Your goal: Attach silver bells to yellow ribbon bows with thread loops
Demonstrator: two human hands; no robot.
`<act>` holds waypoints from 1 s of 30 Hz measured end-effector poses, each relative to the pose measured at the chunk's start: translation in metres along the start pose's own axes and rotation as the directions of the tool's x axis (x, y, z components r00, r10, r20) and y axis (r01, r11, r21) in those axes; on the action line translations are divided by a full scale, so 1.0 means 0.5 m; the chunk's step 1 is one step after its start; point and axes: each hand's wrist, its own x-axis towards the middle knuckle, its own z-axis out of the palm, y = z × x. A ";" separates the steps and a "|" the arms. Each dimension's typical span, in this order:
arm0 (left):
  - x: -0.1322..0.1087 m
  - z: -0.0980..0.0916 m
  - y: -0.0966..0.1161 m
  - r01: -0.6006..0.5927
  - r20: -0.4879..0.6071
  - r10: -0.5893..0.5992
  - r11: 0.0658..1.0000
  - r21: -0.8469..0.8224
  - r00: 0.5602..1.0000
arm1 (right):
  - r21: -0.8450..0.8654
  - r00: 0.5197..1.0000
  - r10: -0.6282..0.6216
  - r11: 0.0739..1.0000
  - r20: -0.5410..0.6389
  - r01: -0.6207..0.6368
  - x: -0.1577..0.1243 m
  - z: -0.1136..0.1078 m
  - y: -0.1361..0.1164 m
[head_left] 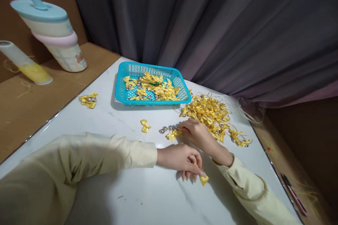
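Observation:
My left hand (182,160) is closed, pinching a yellow ribbon bow (204,180) between thumb and fingers, low over the white table. Beyond it, my right hand (195,133) reaches down to a short row of small silver bells (170,127). Its fingertips touch or cover the row's right end, so what they grip, if anything, is hidden. Another bow (173,135) lies just below the bells, and a single bow (144,126) rests to their left. Right behind my right hand is a heap of yellow bows with bells and thin loops (208,109).
A blue basket (153,103) holding bows and bells stands at the back. Several bow pieces (89,100) lie at the table's left. A tumbler (60,47) and a roll of yellow thread (34,72) stand on cardboard. Tweezers-like tool (294,195) lies right; a grey curtain (185,17) hangs behind.

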 end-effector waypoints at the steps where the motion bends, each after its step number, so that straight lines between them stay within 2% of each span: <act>1: 0.000 0.000 0.000 0.000 0.001 0.000 1.000 0.003 1.000 | 0.011 1.000 0.002 1.000 0.005 -0.002 0.000 0.002 0.001; 5: -0.001 -0.001 0.000 -0.001 0.003 0.001 1.000 0.004 1.000 | 0.015 0.999 -0.036 0.999 0.026 0.036 0.003 0.005 0.002; 8: -0.002 -0.001 0.002 -0.005 0.005 0.005 1.000 0.005 1.000 | -0.048 0.990 -0.106 0.993 0.094 0.111 0.007 -0.001 -0.003; 11: -0.002 -0.001 0.003 0.000 0.001 0.000 1.000 0.011 1.000 | -0.099 0.978 -0.126 0.985 0.167 0.144 0.014 -0.010 -0.007; 17: -0.003 -0.002 -0.001 -0.004 0.005 0.004 1.000 0.016 1.000 | 0.066 0.956 -0.169 0.985 0.240 0.157 0.029 -0.030 -0.005; 23: -0.002 0.000 -0.004 -0.032 0.027 0.032 1.000 0.002 0.999 | 0.264 0.994 -0.085 0.962 0.067 0.064 0.025 -0.028 -0.001; 27: -0.003 0.005 -0.003 -0.028 0.013 0.028 1.000 0.001 1.000 | 0.342 0.998 -0.006 0.939 -0.065 0.028 -0.008 -0.043 -0.011; 29: -0.004 0.008 -0.002 -0.020 0.012 0.020 1.000 0.007 1.000 | 0.505 0.986 0.091 0.863 -0.140 -0.008 -0.038 -0.052 -0.020; 30: -0.004 0.009 -0.002 -0.021 0.009 0.021 1.000 0.018 1.000 | 0.656 0.969 0.177 0.754 -0.171 -0.022 -0.056 -0.056 -0.025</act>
